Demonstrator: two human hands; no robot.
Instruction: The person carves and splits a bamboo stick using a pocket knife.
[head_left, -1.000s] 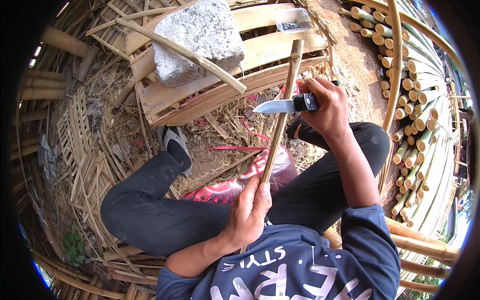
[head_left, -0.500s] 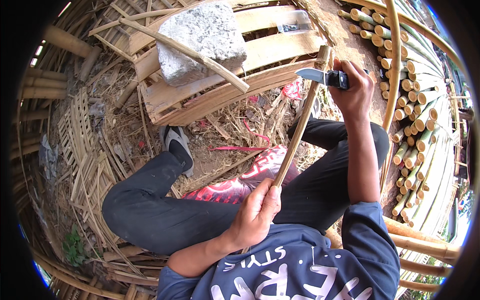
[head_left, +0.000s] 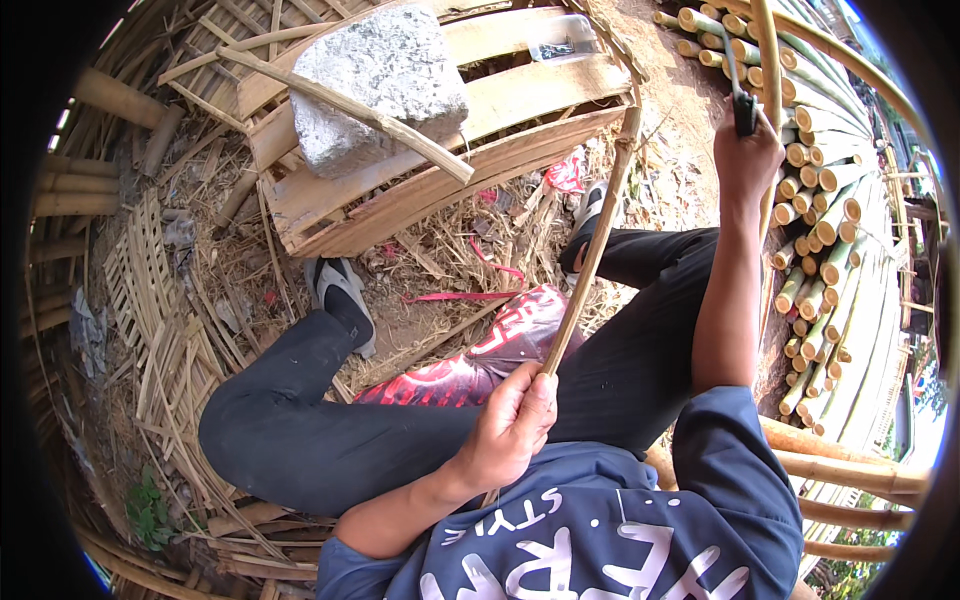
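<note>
My left hand is wrapped around the near part of a long bamboo stick, just in front of my shirt. The stick slants up and away to the right, over my leg, and its far end reaches the corner of a wooden pallet. Out to the right, my right hand is closed on the black handle of a knife. Its blade points up, apart from the stick, in front of the stacked bamboo poles.
A rough grey stone block sits on the slatted wooden pallet, with another split stick across it. A clear plastic container stands at the pallet's far side. Cut bamboo poles are piled right. A red patterned cloth lies between my legs.
My right hand has swung the knife away from the stick, right and slightly farther off; earlier the blade lay against the stick near its far end. My left hand keeps its grip.
</note>
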